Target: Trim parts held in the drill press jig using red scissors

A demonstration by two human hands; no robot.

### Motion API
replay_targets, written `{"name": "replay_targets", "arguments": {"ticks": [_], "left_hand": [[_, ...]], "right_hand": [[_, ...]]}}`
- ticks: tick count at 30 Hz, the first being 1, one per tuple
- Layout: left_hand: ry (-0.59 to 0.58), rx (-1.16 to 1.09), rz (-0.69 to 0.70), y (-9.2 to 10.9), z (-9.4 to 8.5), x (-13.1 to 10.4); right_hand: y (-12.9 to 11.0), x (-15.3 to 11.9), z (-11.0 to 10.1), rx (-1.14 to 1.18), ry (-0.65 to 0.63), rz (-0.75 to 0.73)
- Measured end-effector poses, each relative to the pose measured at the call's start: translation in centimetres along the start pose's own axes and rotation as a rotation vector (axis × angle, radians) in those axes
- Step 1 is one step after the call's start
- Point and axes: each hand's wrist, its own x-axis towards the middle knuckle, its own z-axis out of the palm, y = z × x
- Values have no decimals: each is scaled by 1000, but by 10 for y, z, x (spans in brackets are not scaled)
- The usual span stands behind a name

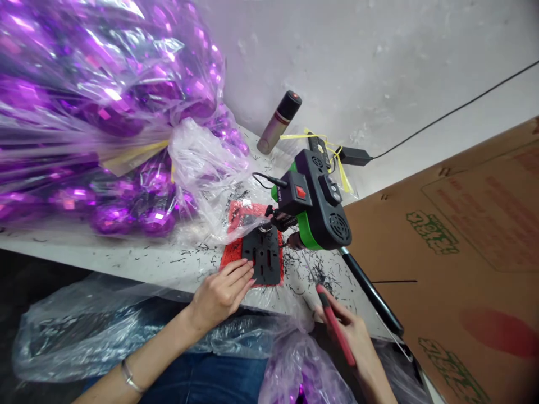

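Observation:
My left hand (pixel 223 289) rests its outstretched fingers on the black slotted base plate (pixel 261 252) of a small drill press. The machine's black and green head (pixel 322 196), with a red switch, stands above the plate. Under the plate lies a red mat (pixel 231 255). In my right hand (pixel 356 334) is a slim tool with a red and black handle (pixel 337 328). Its thin shaft points up and left toward the table beside the machine; the tip is hard to make out. Dark shavings (pixel 322 275) lie scattered near it.
Big clear bags of shiny purple baubles (pixel 109 112) fill the left. A dark-capped spray can (pixel 278 123) and a black power adapter (pixel 354 156) sit by the wall. A black lever handle (pixel 373 292) and a cardboard box (pixel 455 252) bound the right. Clear plastic (pixel 105 331) covers the lap.

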Motion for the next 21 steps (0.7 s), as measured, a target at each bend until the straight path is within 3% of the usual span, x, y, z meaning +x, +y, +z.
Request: {"name": "replay_targets", "arguments": {"ticks": [3,9,16,21], "left_hand": [[15,16,-4,1,0,1],[33,6,-9,2,0,2],[8,26,-7,1,0,1],[7,32,-8,1,0,1]], "right_hand": [[10,0,-4,-58,-101,115],[12,-19,-23,-47,-190,19],[-12,-26,4,1,-32,-78],[-14,-23,11,-26,-14,-97]]}}
